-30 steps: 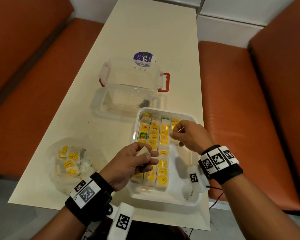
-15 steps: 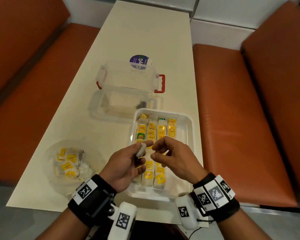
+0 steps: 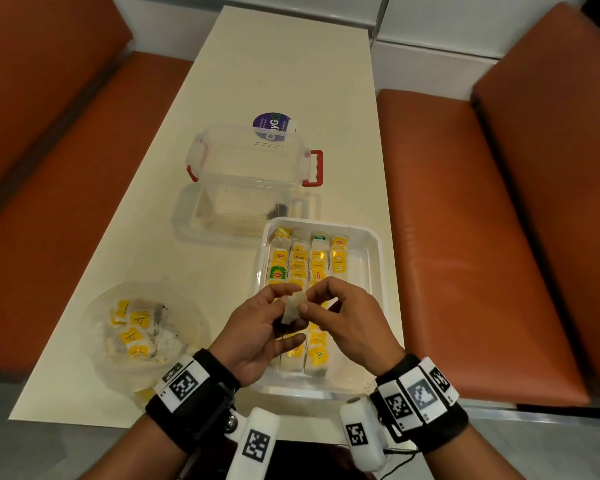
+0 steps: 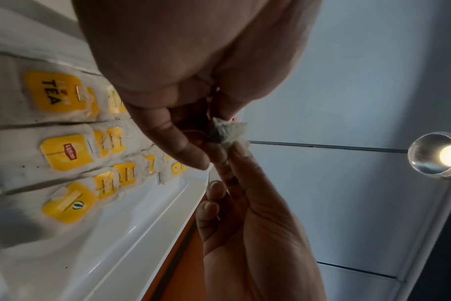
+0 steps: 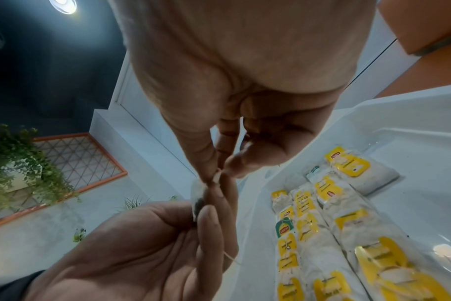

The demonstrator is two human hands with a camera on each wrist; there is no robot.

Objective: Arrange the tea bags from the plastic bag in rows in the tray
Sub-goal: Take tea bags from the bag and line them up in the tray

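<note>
A long pale worktop sits between orange seats. From the head view, a white tray near the front holds tea bags in rows, with bare space on its right side. A clear plastic bag to the left has more tea bags in it. A clear box with red clips stands behind the tray. Above the tray, the left hand and the right hand both pinch one tea bag.

From the left wrist view, the tea bag looks crumpled between the fingertips, with a thin string below it.

From the right wrist view, the right thumb and finger squeeze its top edge, and the left fingers hold its body.

The paper is thin. If both hands pull apart too hard, it could tear and spill tea onto the neat rows. The string could also snag on a finger.
</note>
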